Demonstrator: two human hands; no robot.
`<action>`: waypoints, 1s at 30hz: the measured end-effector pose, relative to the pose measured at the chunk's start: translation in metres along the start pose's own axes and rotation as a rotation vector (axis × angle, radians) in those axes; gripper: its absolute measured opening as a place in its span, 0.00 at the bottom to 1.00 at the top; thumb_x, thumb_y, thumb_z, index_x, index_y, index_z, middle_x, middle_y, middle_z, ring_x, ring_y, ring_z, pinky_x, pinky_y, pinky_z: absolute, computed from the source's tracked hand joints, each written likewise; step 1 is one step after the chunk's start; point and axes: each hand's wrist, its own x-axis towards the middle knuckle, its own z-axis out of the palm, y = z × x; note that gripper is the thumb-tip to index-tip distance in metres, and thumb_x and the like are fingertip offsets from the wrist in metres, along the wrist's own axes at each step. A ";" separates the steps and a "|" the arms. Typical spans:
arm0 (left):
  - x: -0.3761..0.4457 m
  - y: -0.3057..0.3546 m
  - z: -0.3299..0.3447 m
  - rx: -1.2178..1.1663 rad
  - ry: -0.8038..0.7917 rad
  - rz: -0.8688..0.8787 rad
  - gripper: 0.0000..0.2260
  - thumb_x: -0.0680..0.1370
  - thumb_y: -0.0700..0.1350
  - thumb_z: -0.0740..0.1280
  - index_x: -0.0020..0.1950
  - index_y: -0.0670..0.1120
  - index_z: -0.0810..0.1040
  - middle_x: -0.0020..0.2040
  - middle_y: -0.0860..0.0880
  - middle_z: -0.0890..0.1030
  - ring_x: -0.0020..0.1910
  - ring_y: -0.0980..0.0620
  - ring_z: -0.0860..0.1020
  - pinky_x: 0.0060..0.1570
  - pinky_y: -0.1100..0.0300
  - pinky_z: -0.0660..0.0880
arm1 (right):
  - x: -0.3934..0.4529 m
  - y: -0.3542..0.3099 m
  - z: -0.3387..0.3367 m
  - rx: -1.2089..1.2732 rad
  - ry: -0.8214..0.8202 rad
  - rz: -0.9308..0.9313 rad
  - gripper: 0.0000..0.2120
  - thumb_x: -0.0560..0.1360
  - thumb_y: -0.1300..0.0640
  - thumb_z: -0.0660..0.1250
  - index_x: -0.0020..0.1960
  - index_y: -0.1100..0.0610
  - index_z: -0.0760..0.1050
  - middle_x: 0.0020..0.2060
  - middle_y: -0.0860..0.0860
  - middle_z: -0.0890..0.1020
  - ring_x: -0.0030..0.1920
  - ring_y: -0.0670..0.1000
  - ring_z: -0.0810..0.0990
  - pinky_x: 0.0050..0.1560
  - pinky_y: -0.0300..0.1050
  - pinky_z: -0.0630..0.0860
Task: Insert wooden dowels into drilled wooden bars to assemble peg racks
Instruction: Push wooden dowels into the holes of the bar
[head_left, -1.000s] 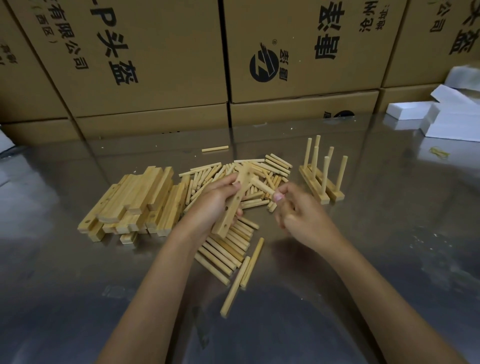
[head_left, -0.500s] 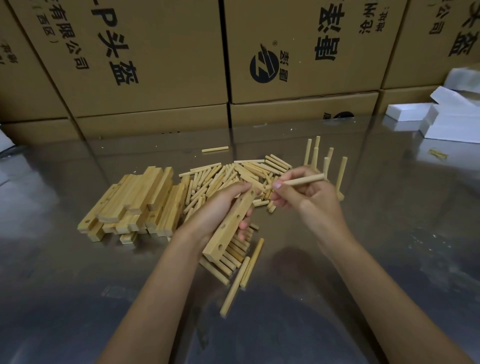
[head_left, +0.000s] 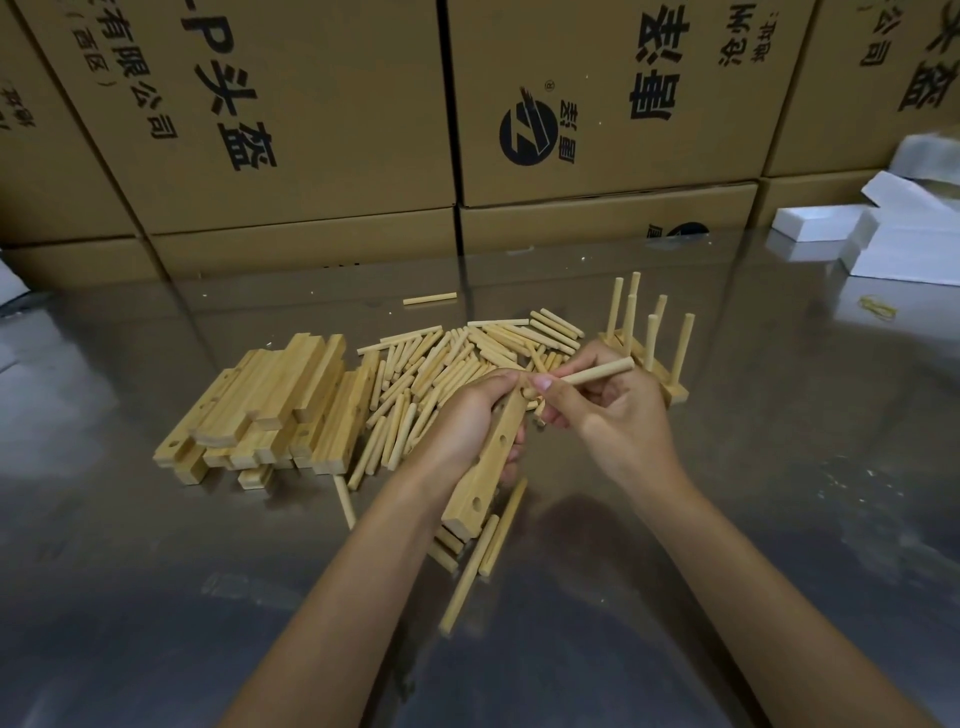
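Dowel (head_left: 597, 373) pinched in your right hand (head_left: 613, 415); left hand (head_left: 467, 415) grips bar (head_left: 491, 457); square dowel tip to bar's top hole, push straight.

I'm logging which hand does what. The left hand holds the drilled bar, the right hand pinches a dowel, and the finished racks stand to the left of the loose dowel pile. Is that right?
Not quite. In the head view the finished racks stand to the right of the loose dowel pile, not the left. The rest holds: the left hand holds the drilled bar, and the right hand pinches a dowel.
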 end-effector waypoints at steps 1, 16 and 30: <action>0.000 0.001 0.001 -0.012 0.005 0.002 0.13 0.84 0.50 0.58 0.50 0.48 0.81 0.27 0.47 0.72 0.22 0.53 0.68 0.22 0.65 0.65 | 0.000 0.000 0.000 0.019 0.000 -0.002 0.06 0.74 0.64 0.73 0.42 0.64 0.77 0.32 0.54 0.82 0.33 0.52 0.82 0.35 0.42 0.79; -0.006 -0.003 0.010 0.264 0.095 0.253 0.15 0.86 0.47 0.53 0.53 0.45 0.79 0.31 0.53 0.76 0.25 0.61 0.73 0.26 0.68 0.70 | -0.005 0.001 0.006 0.104 0.050 0.028 0.07 0.75 0.66 0.72 0.44 0.68 0.75 0.33 0.61 0.82 0.32 0.51 0.82 0.34 0.39 0.78; -0.001 -0.014 0.016 0.301 0.119 0.409 0.14 0.86 0.45 0.52 0.52 0.45 0.76 0.43 0.51 0.78 0.34 0.69 0.76 0.33 0.72 0.71 | -0.017 0.003 0.019 0.261 0.178 0.151 0.08 0.77 0.62 0.70 0.49 0.68 0.76 0.32 0.57 0.84 0.33 0.51 0.82 0.35 0.41 0.80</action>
